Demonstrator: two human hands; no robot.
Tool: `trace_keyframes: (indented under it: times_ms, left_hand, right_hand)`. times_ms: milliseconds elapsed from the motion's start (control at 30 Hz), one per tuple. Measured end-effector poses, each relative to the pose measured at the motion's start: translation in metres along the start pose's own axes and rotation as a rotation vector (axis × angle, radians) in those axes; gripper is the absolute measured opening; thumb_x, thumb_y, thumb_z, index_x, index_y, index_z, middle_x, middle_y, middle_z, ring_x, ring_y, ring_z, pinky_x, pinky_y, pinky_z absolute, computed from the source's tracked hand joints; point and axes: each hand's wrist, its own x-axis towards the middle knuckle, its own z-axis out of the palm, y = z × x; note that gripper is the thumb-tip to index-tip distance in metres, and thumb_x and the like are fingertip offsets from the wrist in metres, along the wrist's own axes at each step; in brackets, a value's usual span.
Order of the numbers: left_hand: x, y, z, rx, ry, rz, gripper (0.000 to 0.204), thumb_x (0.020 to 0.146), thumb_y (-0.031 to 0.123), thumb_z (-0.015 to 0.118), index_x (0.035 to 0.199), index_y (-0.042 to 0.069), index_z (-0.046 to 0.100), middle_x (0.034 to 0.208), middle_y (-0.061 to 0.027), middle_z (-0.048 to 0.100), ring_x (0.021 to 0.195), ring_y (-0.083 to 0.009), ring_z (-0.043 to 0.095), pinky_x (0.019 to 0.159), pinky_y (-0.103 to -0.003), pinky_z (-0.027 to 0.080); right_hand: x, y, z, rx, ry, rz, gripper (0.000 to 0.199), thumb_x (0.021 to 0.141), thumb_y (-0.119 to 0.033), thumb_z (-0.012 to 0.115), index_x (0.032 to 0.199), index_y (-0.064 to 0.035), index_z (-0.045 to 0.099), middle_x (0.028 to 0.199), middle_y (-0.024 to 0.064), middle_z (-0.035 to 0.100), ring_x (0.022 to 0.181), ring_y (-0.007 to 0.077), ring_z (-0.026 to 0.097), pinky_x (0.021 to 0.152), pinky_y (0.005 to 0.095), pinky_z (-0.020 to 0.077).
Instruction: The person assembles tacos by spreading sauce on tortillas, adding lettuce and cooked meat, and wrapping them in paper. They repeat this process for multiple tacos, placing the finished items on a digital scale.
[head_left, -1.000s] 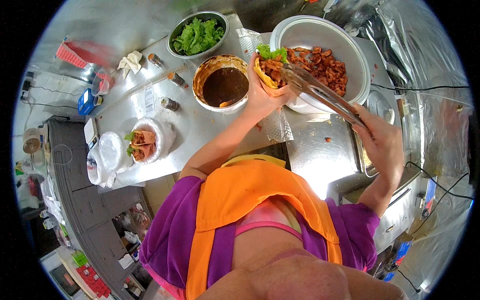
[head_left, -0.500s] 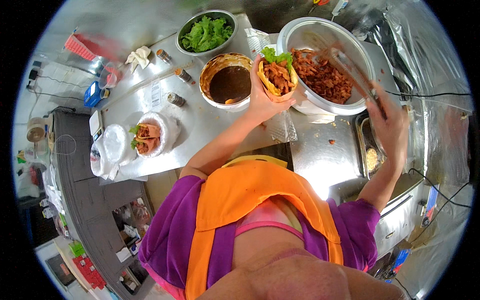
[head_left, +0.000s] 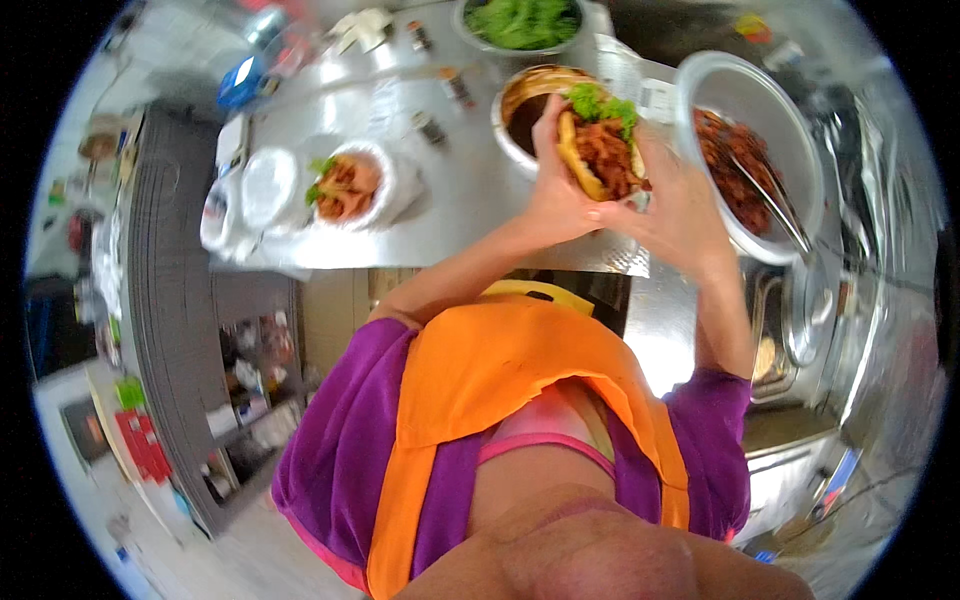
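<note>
Both of my hands wrap around a filled wrap (head_left: 605,155), a yellow flatbread with green lettuce and reddish-brown shredded meat showing at its open top. My left hand (head_left: 562,195) holds its left side, fingers curled up along the bread. From the right, my right hand (head_left: 683,215) presses against the other side; its fingertips are blurred and partly hidden. The wrap is above the steel table beside a sauce pot (head_left: 508,148). Metal tongs (head_left: 775,205) rest in the large pale bowl (head_left: 797,125), lying across the shredded meat (head_left: 725,160).
Several filled wraps (head_left: 348,187) stand in a bag-lined white container (head_left: 405,190) at left, beside a white covered tub (head_left: 270,188). A lettuce bowl (head_left: 478,38) sits at the back. Small shakers, one being a spice shaker (head_left: 428,127), dot the table. A metal tray (head_left: 768,310) lies at right.
My right hand has let go of the tongs, leaving them in the meat bowl, and has come over to the wrap. The view has shifted, so the table things appear farther right and higher.
</note>
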Motion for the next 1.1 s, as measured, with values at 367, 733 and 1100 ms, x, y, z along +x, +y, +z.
trace_keyframes:
  times_ms: [367, 733, 1100]
  left_hand:
    - [-0.016, 0.116, -0.210, 1.059, -0.243, 0.098, 0.120, 0.064, 0.038, 0.088, 0.153, 0.001, 0.015, 0.153, -0.0259, 0.024, 0.138, -0.0403, 0.029, 0.116, -0.048, 0.023]
    - [0.024, 0.131, -0.440, 1.230, -0.631, -0.428, 0.047, 0.099, 0.043, 0.044, 0.113, 0.004, 0.066, 0.113, -0.0194, 0.065, 0.105, -0.0361, 0.061, 0.093, -0.040, 0.047]
    - [-0.033, 0.176, -0.424, 1.157, -0.689, -0.308, 0.027, 0.096, 0.021, 0.051, 0.119, 0.010, 0.062, 0.109, -0.0173, 0.066, 0.096, -0.0394, 0.063, 0.082, -0.046, 0.051]
  right_hand:
    - [0.070, -0.097, 0.137, 0.288, -0.030, 0.008, 0.050, 0.082, -0.024, 0.075, 0.120, 0.0013, 0.055, 0.099, 0.0198, 0.067, 0.088, 0.0325, 0.068, 0.078, 0.0359, 0.0520]
    - [0.140, -0.149, 0.255, 0.383, -0.002, -0.018, 0.053, 0.083, -0.029, 0.075, 0.120, 0.0031, 0.055, 0.101, 0.0209, 0.067, 0.091, 0.0296, 0.068, 0.081, 0.0356, 0.0514]
    - [0.139, -0.192, 0.290, 0.265, -0.181, 0.028, 0.050, 0.084, -0.033, 0.072, 0.121, -0.0041, 0.054, 0.109, 0.0186, 0.065, 0.098, 0.0362, 0.064, 0.080, 0.0406, 0.0512]
